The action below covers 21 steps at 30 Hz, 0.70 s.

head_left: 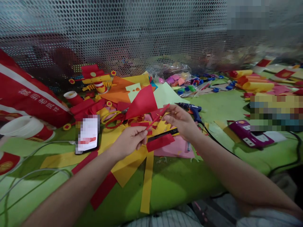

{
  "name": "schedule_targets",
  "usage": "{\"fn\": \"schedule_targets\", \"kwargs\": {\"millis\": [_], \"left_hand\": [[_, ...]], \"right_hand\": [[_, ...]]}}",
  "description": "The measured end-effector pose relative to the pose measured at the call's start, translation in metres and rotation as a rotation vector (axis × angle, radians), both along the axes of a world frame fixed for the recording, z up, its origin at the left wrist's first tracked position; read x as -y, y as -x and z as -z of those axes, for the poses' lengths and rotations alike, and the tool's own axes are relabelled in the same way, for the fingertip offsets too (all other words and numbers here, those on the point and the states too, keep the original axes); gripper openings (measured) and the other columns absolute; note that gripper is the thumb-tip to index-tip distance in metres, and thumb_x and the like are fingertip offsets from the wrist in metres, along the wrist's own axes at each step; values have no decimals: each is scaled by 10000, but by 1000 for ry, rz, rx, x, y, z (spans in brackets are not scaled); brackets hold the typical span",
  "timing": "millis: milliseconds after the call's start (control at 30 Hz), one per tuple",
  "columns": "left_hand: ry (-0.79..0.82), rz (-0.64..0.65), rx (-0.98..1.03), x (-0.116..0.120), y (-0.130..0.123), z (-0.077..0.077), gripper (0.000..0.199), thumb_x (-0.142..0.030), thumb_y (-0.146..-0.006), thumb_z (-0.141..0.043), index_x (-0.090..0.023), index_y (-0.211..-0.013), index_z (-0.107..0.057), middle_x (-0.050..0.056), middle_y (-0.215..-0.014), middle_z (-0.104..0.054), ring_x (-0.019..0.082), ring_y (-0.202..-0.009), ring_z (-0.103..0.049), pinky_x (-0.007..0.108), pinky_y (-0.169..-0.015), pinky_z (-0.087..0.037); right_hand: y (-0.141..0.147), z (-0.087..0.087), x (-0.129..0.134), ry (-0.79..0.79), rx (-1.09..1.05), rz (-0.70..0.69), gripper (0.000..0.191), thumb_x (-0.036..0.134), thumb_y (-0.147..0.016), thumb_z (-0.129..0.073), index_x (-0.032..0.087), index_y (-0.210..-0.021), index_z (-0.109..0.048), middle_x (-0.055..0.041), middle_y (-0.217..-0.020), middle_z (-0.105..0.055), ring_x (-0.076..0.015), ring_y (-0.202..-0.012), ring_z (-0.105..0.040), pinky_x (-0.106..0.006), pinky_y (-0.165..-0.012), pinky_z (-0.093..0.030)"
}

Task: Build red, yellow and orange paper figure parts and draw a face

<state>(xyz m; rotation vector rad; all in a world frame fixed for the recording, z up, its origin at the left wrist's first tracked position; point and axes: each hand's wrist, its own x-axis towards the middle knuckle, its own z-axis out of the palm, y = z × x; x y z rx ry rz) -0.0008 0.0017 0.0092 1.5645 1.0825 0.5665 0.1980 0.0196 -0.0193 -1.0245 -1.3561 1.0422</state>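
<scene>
The left hand (pixel 132 139) pinches the near, left end of the red strip (pixel 157 117); its long axis slants away to the far right, above the paper scraps. The right hand (pixel 179 121) grasps the far end, the glue gun (pixel 194 111) just beyond it on the bench (pixel 180 186).

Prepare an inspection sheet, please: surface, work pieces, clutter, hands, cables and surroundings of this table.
Surface: green table, bare patch at near edge; cleanliness cannot be judged.
Work pieces: narrow red paper piece, held above paper scraps.
Clutter: scissors, phone with lit screen, blue glue gun, purple device.
Hands: left hand and right hand each have a finger grip on the red piece.
Cables: pale cable reaches the phone; black cord runs from the glue gun.
Surroundings: perforated panel behind; red bag at left.
Spills: nothing seen.
</scene>
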Motion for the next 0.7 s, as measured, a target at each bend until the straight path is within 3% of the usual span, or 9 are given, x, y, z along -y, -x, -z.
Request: {"fn": "schedule_targets", "kwargs": {"millis": [100, 167, 333, 467, 600, 700], "left_hand": [[78, -13, 109, 2, -3, 2, 227, -311, -778, -510, -180, -622, -611, 13, -576, -591, 116, -476, -506, 225, -488, -369], [75, 17, 134, 2, -4, 2, 180, -291, -757, -534, -190, -654, -642, 11, -604, -608, 134, -550, -548, 236, -558, -403], [-57, 129, -54, 2, -3, 0, 233, -307, -749, -550, -195, -571, -649, -38, -512, -472, 105, -505, -405, 211, -509, -307], [-72, 149, -63, 2, -2, -3, 247, -304, -728, -573, -185, -514, -606, -32, -519, -441, 117, -549, -401, 221, -525, -297], [45, 135, -50, 2, -3, -4, 225, -286, -709, -582, -175, -515, -560, -50, -510, -391, 94, -513, -334, 217, -502, -260], [157, 94, 64, 1, -5, -2, 126, -254, -663, -626, -174, -573, -589, -50, -553, -466, 89, -537, -382, 210, -529, -295]], "right_hand": [[12, 1, 4, 163, -95, -156, 331, 454, -621, -719, 186, -765, -588, -6, -731, -617, -114, -675, -569, -273, -675, -481], [19, 1, 8, 221, -116, -180, 319, 451, -594, -735, 181, -706, -607, 2, -678, -624, -111, -646, -571, -274, -664, -483], [22, -1, 14, 280, -111, -222, 325, 464, -561, -753, 173, -618, -618, 3, -587, -633, -113, -566, -578, -277, -602, -486], [18, -4, 13, 302, -99, -298, 323, 459, -561, -755, 167, -638, -641, 5, -597, -639, -109, -573, -577, -278, -622, -475], [15, -2, 12, 303, -18, -286, 330, 448, -551, -764, 151, -637, -648, 7, -594, -615, -96, -563, -532, -255, -577, -426], [19, -1, 13, 325, -13, -268, 370, 486, -541, -755, 149, -627, -629, 10, -581, -587, -86, -541, -499, -248, -557, -411]]}}
